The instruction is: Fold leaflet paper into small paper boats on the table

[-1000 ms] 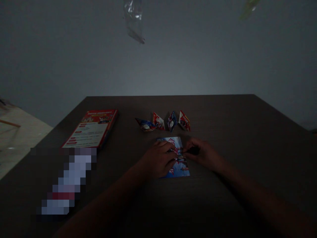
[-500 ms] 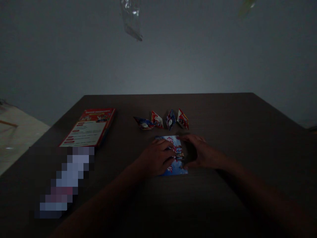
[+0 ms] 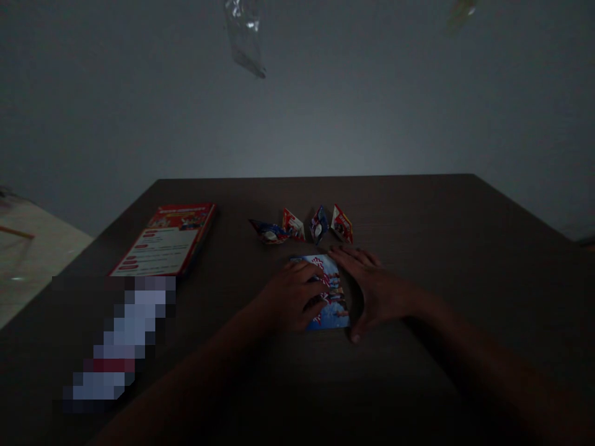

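Observation:
A blue printed sheet of paper (image 3: pixel 331 303) lies flat on the dark table (image 3: pixel 465 248). My left hand (image 3: pixel 290 296) rests on its left part with the fingers bent and pressing down. My right hand (image 3: pixel 372 291) lies flat along the sheet's right edge, fingers stretched out and pointing away from me, thumb toward me. Just beyond the sheet stands a row of several small folded paper shapes (image 3: pixel 302 227) in red, white and blue. The room is dim.
A red booklet or box (image 3: pixel 165 240) lies at the back left of the table. A blurred-out patch (image 3: pixel 118 337) covers something at the front left. A clear plastic piece (image 3: pixel 244 37) hangs above by the wall. Pale floor shows at far left.
My right hand, pinching at the sheet's middle a second ago, has opened and flattened along its right edge. The left hand has stayed pressed on the sheet.

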`<action>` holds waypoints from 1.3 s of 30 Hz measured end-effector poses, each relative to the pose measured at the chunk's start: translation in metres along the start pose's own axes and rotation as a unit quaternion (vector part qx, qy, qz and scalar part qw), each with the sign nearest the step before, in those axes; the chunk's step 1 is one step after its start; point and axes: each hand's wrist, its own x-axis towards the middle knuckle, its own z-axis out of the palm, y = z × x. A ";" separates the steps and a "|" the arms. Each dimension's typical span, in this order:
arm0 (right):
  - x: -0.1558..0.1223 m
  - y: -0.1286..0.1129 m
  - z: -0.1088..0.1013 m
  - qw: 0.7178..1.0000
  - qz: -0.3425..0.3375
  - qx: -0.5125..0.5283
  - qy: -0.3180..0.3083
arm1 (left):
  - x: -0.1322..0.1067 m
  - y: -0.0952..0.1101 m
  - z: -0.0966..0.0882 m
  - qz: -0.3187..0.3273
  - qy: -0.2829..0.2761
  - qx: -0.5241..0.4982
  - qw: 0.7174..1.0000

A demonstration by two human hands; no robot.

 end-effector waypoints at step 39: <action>0.000 -0.011 -0.005 0.965 -0.063 0.196 0.161 | -0.001 0.012 -0.002 -0.016 0.256 -0.292 0.922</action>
